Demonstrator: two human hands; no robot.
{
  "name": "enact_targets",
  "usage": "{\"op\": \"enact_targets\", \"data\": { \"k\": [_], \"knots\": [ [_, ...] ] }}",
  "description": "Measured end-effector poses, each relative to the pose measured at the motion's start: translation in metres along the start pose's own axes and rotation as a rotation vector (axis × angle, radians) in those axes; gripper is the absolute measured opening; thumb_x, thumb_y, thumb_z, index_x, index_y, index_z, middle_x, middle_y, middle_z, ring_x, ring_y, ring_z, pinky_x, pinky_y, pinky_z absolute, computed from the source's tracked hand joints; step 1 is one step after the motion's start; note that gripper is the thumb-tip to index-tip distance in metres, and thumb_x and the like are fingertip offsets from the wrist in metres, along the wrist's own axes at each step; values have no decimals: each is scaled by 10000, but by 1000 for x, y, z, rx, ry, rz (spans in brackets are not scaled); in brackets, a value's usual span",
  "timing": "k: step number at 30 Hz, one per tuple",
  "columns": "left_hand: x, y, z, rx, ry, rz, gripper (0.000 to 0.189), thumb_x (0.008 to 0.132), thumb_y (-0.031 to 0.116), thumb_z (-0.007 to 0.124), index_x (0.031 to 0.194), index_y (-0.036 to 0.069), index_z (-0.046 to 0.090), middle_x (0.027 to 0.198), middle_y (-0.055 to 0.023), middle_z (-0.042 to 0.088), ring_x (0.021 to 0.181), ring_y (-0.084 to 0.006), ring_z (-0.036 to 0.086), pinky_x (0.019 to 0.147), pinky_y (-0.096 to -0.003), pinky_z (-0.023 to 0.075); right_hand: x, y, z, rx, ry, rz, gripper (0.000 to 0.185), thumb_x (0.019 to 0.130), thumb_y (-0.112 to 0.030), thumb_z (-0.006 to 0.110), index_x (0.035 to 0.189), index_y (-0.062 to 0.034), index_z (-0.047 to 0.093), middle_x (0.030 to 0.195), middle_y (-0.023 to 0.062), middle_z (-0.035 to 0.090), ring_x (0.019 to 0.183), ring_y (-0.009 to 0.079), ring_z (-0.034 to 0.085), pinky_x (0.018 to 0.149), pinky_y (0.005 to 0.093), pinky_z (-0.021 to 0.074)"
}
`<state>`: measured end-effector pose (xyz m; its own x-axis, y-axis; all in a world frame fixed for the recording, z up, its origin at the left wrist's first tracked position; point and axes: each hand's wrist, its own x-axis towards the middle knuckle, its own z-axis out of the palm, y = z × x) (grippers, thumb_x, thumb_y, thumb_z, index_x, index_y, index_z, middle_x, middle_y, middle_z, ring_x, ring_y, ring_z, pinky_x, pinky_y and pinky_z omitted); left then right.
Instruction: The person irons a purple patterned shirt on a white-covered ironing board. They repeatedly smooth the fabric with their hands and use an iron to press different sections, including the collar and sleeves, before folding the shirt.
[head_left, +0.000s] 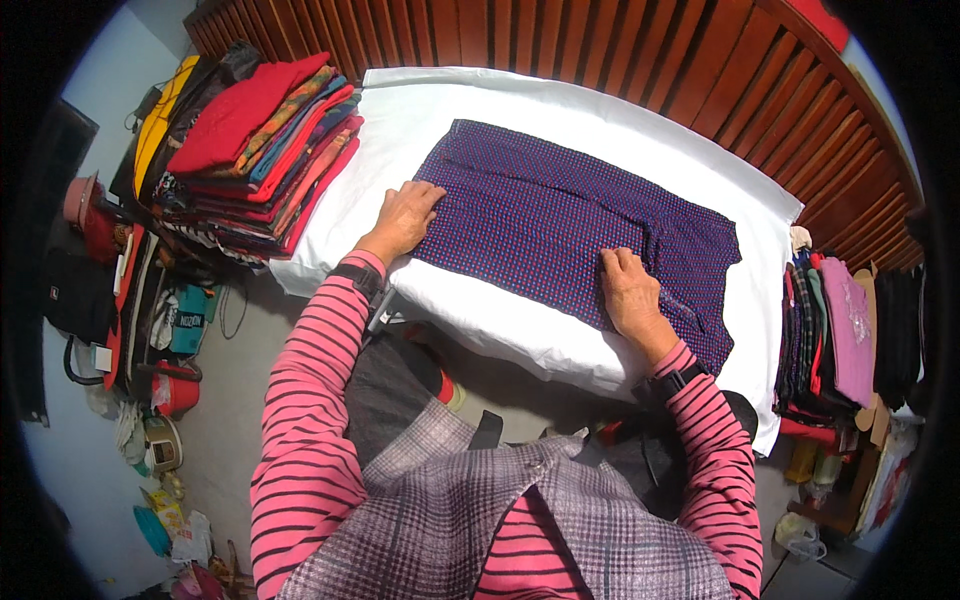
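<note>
A dark blue garment with small red and blue dots lies spread on a white cloth. Creases cross it, and a raised fold runs along its right part. My left hand touches the garment's left edge, fingertips on the fabric. Toward the near right side, my right hand rests on it with fingers bent downward. Whether either hand pinches the fabric is hidden under the fingers.
A tall stack of folded clothes stands at the left end of the white cloth. More folded clothes are piled at the right. A slatted wooden headboard bounds the far side. A red bucket sits on the floor at left.
</note>
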<state>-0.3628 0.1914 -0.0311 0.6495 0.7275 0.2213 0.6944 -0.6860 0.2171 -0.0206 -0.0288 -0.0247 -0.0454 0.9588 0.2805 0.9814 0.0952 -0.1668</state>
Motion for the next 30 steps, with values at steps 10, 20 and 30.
{"op": "enact_targets", "data": {
  "k": [10, 20, 30],
  "knots": [
    [13, 4, -22, 25, -122, -95, 176, 847, 137, 653, 1017, 92, 643, 1040, -71, 608, 1077, -286, 542, 935, -461, 400, 4, 11, 1, 83, -28, 63, 159, 888, -117, 617, 1001, -54, 526, 931, 163, 598, 724, 393, 658, 625, 500, 535],
    [24, 0, -19, -147, -13, -202, 234, 824, 169, 597, 1020, 42, 586, 890, -197, 681, 895, -407, 653, 844, -519, 481, 6, 15, 10, 37, 8, 142, 116, 920, -128, 579, 962, -55, 499, 827, 170, 643, 669, 397, 666, 586, 512, 536],
    [25, -3, 3, 34, -43, -139, 173, 864, 85, 583, 1034, 61, 560, 951, -130, 669, 975, -336, 625, 838, -525, 428, 7, 16, 22, -228, -39, 51, 147, 861, -69, 595, 958, -64, 485, 845, 124, 595, 630, 287, 688, 528, 406, 561]
  ]
}}
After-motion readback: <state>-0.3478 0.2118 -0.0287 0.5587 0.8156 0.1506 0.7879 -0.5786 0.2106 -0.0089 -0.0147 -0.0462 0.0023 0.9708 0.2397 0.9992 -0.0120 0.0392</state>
